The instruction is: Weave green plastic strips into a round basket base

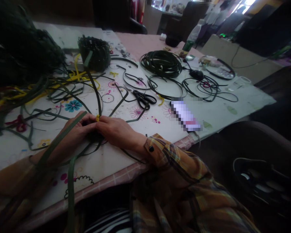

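Observation:
My left hand (74, 136) and my right hand (117, 129) meet low over the table, fingers closed on a small piece of weaving made of dark green strips (94, 87). A bit of yellow strip (97, 118) shows between the fingertips. Long ends fan out from the hands, one passing over my left wrist and another hanging past the table edge. Most of the weaving is hidden by my fingers. Black-handled scissors (145, 99) lie beyond my right hand. Farther back stands a small dark green woven basket (95, 56).
A large coil of dark strip (161, 64) and thinner loops (208, 89) lie at the back. A phone (185, 116) rests right of my hands. A bottle (192, 37) stands behind. Dark green woven bulk (26, 55) fills the left, and a chair (259, 152) stands at right.

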